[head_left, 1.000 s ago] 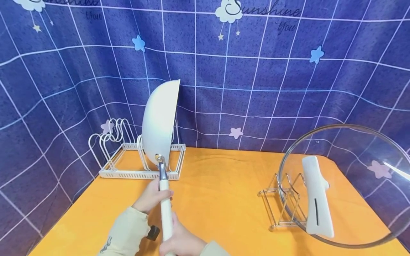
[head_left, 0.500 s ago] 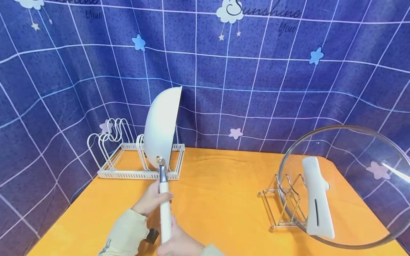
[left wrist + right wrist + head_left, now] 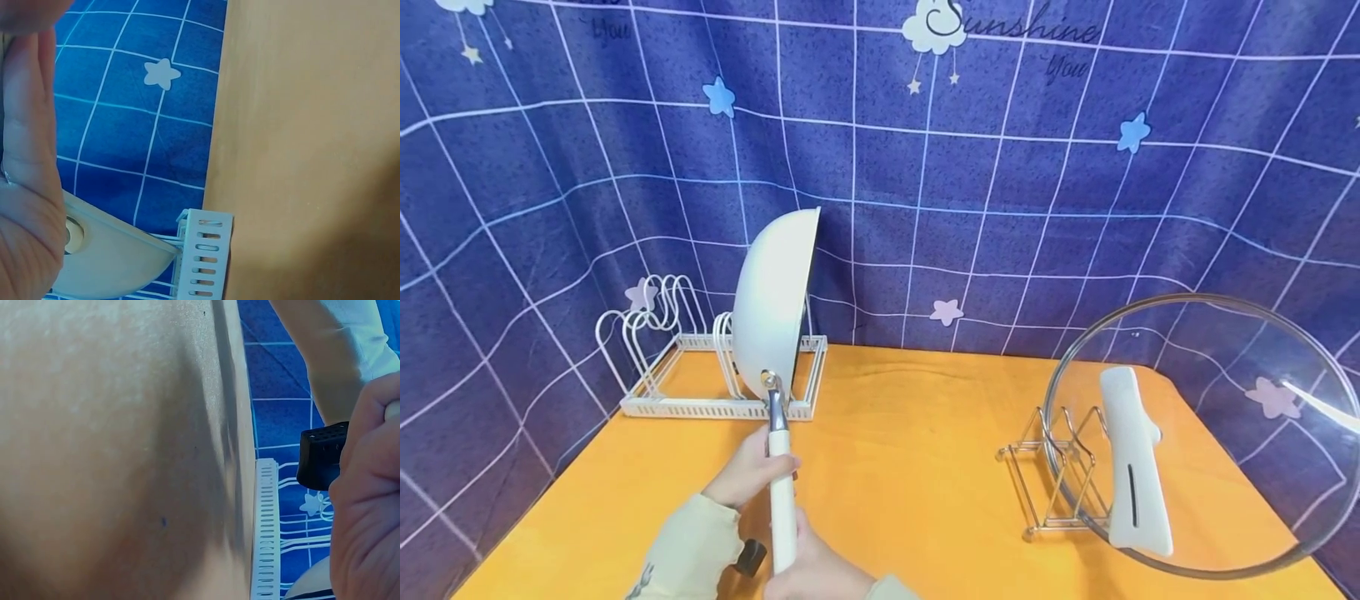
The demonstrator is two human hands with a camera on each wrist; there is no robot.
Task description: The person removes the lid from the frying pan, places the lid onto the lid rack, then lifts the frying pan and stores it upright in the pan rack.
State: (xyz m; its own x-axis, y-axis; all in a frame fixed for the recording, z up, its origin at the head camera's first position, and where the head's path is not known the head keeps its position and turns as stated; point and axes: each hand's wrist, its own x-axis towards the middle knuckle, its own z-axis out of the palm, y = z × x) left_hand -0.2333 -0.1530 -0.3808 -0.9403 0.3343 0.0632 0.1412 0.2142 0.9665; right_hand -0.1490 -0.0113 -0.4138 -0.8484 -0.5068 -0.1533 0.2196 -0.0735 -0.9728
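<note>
A white wok (image 3: 771, 300) stands on its edge in the left part of the head view, its open side facing right. Its lower part sits among the wires of a white rack (image 3: 700, 408). My left hand (image 3: 748, 471) grips the white handle (image 3: 782, 500) just below its metal collar, thumb across the top. Farther back along the handle, my right hand (image 3: 816, 567) holds the end. In the left wrist view, the wok (image 3: 119, 262) overlaps the rack's slotted side (image 3: 209, 250). The right wrist view shows my curled right hand (image 3: 369, 487).
At the right, a large glass lid (image 3: 1225, 417) with a white handle (image 3: 1135, 467) stands upright in a small wire rack (image 3: 1060, 525). An orange cloth (image 3: 917, 450) covers the table. Behind hangs a blue checked curtain (image 3: 985, 183). A black device (image 3: 750, 557) sits at my left wrist.
The wok has sunk lower into the white rack, mostly in the first half second. Both hands keep their hold on the handle. The head view has shifted slightly.
</note>
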